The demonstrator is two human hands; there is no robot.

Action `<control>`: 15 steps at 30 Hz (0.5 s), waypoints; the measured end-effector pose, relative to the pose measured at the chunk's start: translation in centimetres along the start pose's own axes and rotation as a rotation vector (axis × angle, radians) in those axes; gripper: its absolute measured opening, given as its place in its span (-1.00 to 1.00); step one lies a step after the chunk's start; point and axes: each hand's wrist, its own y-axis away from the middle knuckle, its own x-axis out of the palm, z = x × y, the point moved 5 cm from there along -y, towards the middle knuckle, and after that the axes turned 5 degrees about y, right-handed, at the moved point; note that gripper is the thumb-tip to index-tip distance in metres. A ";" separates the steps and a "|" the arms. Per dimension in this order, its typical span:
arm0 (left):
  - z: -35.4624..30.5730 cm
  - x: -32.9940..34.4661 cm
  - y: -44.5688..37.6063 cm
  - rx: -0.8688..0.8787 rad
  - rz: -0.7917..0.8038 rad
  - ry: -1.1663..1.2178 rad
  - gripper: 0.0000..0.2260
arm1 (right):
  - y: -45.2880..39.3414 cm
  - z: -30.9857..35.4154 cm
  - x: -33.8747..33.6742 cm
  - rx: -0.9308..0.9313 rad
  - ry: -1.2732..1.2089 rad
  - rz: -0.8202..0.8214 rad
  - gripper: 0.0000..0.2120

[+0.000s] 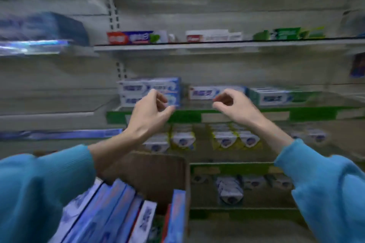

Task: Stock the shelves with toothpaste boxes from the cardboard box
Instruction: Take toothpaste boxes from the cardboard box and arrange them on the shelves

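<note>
The cardboard box (158, 175) stands low in front of me, with several blue and white toothpaste boxes (118, 209) upright inside. My left hand (152, 112) is raised before the middle shelf (138, 117), its fingers loosely curled and holding nothing, just in front of a stack of two blue-and-white toothpaste boxes (136, 89). My right hand (235, 107) hovers at the same height with curled, empty fingers, below a single white toothpaste box (205, 92). The picture is blurred by motion.
Green-and-white boxes (276, 97) lie right on the middle shelf. The upper shelf (217, 45) carries red, white and green toothpaste boxes. Lower shelves hold small packs (225, 141). A neighbouring shelf unit with blue packages (43, 27) stands at left.
</note>
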 end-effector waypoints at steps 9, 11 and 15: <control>10.2 -6.3 7.7 -0.332 0.354 -0.242 -0.74 | 5.2 13.2 15.0 -0.265 0.105 0.603 -0.88; 10.9 -4.7 9.9 -0.347 0.552 -0.289 -0.73 | 6.6 13.4 17.5 -0.242 0.155 0.761 -0.85; 11.1 -0.8 12.7 -0.352 0.827 -0.346 -0.68 | 8.0 12.9 20.0 -0.227 0.273 0.910 -0.83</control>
